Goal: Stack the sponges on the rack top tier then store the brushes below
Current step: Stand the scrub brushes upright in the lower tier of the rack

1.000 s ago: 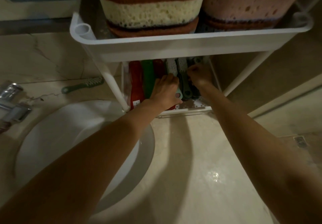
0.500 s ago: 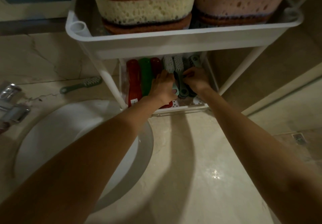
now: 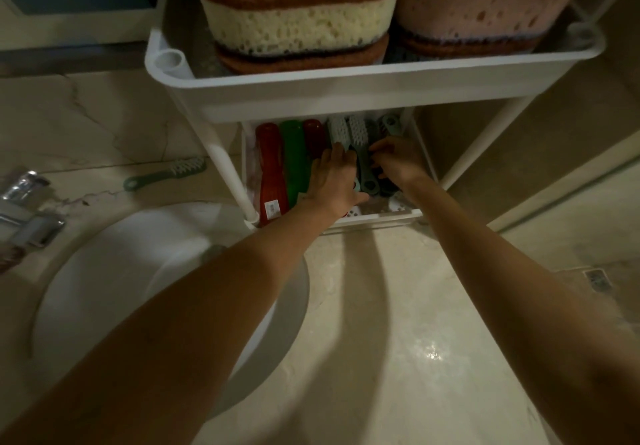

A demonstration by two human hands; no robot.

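Two stacks of sponges fill the white rack's top tier (image 3: 346, 93): a cream-and-brown stack (image 3: 294, 25) at left, a pink-and-brown stack (image 3: 485, 5) at right. In the lower tier (image 3: 377, 218) lie a red brush (image 3: 268, 160), a green brush (image 3: 292, 157), another red brush (image 3: 313, 138) and several grey-green brushes (image 3: 363, 160). My left hand (image 3: 334, 181) rests flat over the brushes in the middle. My right hand (image 3: 394, 160) has curled fingers on the grey-green brushes; what it grips is hidden. One grey-green brush (image 3: 166, 174) lies on the counter left of the rack.
A white basin (image 3: 104, 289) is set in the marble counter (image 3: 398, 340) at lower left, with a chrome tap (image 3: 24, 209) at the left edge. The rack's white legs (image 3: 228, 174) stand on the counter. A wall rises to the right.
Both hands stayed in the lower tier. My right hand drew slightly toward me along the grey-green brushes, and my left hand shifted a little among them.
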